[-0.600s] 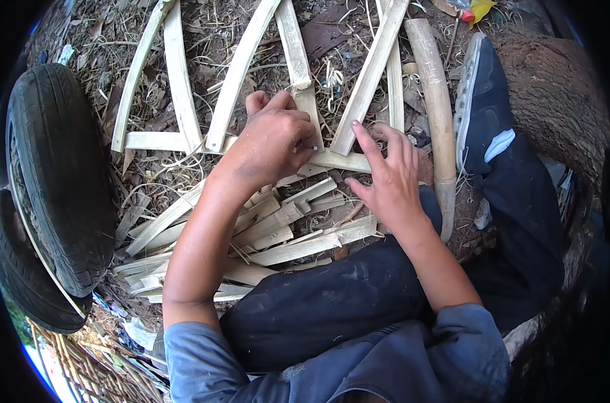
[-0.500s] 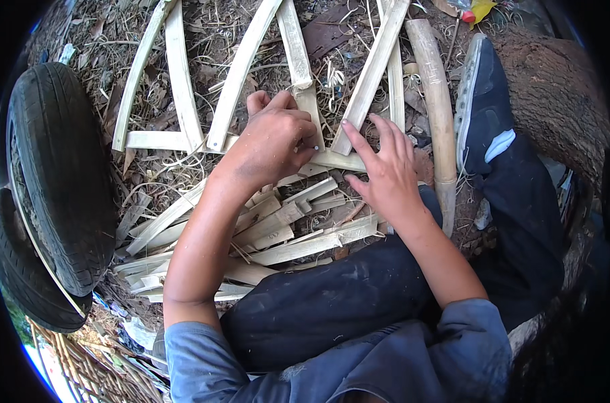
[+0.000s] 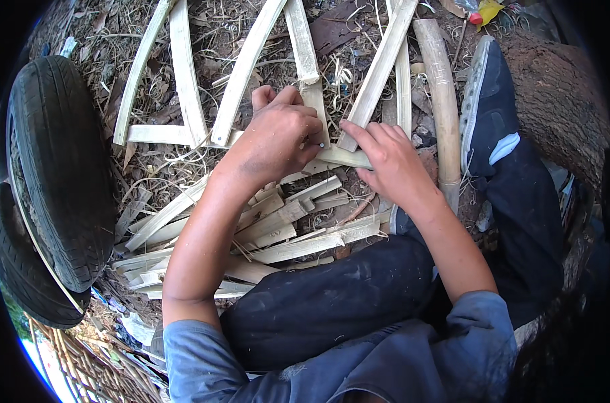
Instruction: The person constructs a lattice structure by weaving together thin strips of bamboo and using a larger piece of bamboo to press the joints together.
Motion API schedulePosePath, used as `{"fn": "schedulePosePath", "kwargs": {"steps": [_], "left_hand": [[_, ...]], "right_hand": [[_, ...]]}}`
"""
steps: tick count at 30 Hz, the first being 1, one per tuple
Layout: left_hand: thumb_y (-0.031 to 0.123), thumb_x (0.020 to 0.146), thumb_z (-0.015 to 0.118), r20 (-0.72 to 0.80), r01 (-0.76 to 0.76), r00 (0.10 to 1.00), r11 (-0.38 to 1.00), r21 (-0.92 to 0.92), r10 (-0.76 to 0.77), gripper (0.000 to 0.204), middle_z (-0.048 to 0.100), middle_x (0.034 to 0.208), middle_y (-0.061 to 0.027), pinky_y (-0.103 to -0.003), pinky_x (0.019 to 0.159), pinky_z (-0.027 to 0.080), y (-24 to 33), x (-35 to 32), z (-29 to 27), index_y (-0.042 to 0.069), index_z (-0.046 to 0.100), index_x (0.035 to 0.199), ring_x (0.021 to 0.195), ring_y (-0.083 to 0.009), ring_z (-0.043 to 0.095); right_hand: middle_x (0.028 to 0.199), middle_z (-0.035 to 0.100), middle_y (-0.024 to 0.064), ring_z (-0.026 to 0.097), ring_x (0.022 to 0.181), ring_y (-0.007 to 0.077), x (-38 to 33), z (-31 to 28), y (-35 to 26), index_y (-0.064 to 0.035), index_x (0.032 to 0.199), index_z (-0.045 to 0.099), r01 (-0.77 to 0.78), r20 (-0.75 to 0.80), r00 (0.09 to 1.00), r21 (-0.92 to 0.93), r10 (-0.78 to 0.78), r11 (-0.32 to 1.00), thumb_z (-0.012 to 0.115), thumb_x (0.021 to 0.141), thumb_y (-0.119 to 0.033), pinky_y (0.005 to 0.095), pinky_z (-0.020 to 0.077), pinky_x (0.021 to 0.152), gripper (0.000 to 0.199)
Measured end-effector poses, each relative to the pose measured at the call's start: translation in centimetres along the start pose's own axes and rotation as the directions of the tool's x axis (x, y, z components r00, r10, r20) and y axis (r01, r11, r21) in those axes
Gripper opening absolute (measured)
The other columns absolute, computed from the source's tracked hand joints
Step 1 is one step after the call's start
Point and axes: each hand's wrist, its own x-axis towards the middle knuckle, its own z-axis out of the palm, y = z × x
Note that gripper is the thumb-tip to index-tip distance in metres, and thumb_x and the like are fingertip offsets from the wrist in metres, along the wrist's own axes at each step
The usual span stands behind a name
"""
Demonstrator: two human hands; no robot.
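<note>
My left hand (image 3: 286, 131) is closed in a pinch beside the joint of two pale bamboo strips. A small nail head (image 3: 322, 145) shows at its fingertips; the shank is hidden. My right hand (image 3: 394, 160) grips the end of a crosswise bamboo strip (image 3: 345, 156), thumb below and fingers above. Its index fingertip touches the lower end of a slanted bamboo strip (image 3: 379, 67). Another upright strip (image 3: 301, 43) runs down behind my left hand to the same crosswise piece. Farther left, more slanted strips (image 3: 187, 74) meet a crosswise strip (image 3: 158, 134).
Loose split bamboo pieces (image 3: 305, 248) lie heaped before my folded leg. A round bamboo pole (image 3: 441, 101) lies right of the strips, near my shoe (image 3: 480, 101). Tyres (image 3: 60, 168) stand at the left, a thick log (image 3: 553, 101) at the right. Shavings and leaves litter the ground.
My right hand has closed from spread fingers onto the crosswise strip's end. The bamboo frame has shifted slightly to the right. My left hand keeps its pinch by the nail.
</note>
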Motion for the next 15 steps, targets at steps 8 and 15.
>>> {"fn": "schedulePosePath", "kwargs": {"steps": [8, 15], "left_hand": [[0.013, 0.068, 0.08, -0.053, -0.029, 0.998, 1.0, 0.006, 0.029, 0.012, 0.061, 0.073, 0.0011, -0.045, 0.092, 0.031, 0.0, -0.1, 0.2, 0.012, 0.07, 0.075, 0.094, -0.0205, 0.055], [0.013, 0.066, 0.076, -0.13, -0.154, 0.979, 0.987, 0.044, 0.158, 0.01, 0.06, 0.077, 0.0011, -0.047, 0.093, 0.032, -0.7, -0.1, 0.9, 0.013, 0.068, 0.072, 0.095, -0.0219, 0.053]], "right_hand": [[0.101, 0.058, 0.0095, 0.056, 0.099, 0.0278, 0.2, -0.6, -0.5, -0.0098, 0.142, 0.047, -0.023, 0.042, 0.999, -0.04, 0.025, 0.999, 0.08, 0.07, -0.008, 0.0396, 0.0427, 0.091, 0.08], [0.107, 0.055, 0.0118, 0.053, 0.107, 0.0305, -0.6, -0.4, -1.6, -0.0106, 0.146, 0.041, -0.078, 0.019, 0.997, -0.017, 0.078, 0.997, 0.082, 0.07, -0.013, 0.0427, 0.0408, 0.096, 0.086]]}}
